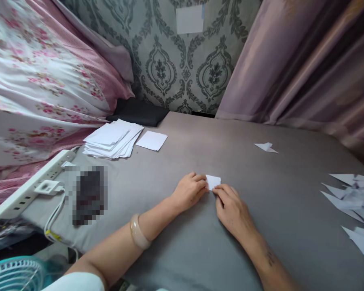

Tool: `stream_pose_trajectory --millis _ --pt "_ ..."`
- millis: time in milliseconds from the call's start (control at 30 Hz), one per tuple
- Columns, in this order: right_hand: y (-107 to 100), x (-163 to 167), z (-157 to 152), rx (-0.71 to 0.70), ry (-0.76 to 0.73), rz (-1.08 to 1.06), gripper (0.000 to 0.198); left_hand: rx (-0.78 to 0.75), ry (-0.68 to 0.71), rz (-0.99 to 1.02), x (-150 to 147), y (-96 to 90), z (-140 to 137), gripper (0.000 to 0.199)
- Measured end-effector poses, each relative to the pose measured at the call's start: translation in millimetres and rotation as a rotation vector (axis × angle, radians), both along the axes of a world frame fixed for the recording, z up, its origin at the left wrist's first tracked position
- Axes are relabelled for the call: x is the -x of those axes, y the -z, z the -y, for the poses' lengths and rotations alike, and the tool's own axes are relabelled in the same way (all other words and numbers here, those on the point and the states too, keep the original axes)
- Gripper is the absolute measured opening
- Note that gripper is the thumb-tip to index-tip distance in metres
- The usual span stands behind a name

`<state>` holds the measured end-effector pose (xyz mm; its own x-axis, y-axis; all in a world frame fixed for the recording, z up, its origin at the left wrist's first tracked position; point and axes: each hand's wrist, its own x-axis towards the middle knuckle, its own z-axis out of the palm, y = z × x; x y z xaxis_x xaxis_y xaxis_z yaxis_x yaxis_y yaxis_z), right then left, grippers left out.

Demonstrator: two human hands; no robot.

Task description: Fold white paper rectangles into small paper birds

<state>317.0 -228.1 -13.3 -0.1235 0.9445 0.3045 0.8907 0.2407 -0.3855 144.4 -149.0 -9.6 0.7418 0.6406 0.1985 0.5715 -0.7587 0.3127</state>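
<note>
A small folded piece of white paper (213, 182) lies on the grey-covered table (182, 153), between my two hands. My left hand (191, 189) grips its left edge, fingers curled over the paper. At the lower right edge, my right hand (230, 206) pinches the paper with thumb and forefinger. The fingertips of both hands hide part of the sheet. Beyond them to the right rests a single folded paper shape (267, 147) with pointed ends.
Square paper sheets form a stack (112, 139) at the back left, with a separate sheet (152, 140) beside it. Folded pointed papers (356, 198) pile up at the right edge. A power strip (33, 184), a blurred-out dark object (91, 196) and a fan (15, 275) are on the left.
</note>
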Motion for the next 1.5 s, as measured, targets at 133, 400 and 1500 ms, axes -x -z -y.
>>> stream_pose_trajectory --millis 133,400,1500 --pt "13.0 -10.1 -11.1 -0.076 0.024 -0.120 0.022 -0.052 0.048 -0.042 0.0 1.2 -5.5 0.028" --pt "9.9 -13.9 -14.2 -0.181 -0.006 0.044 0.020 -0.167 0.058 -0.155 -0.2 0.4 -3.1 0.033" --pt "-4.2 4.3 -6.6 0.144 0.313 -0.323 0.019 0.321 -0.226 0.249 5.8 -0.9 0.1 0.019"
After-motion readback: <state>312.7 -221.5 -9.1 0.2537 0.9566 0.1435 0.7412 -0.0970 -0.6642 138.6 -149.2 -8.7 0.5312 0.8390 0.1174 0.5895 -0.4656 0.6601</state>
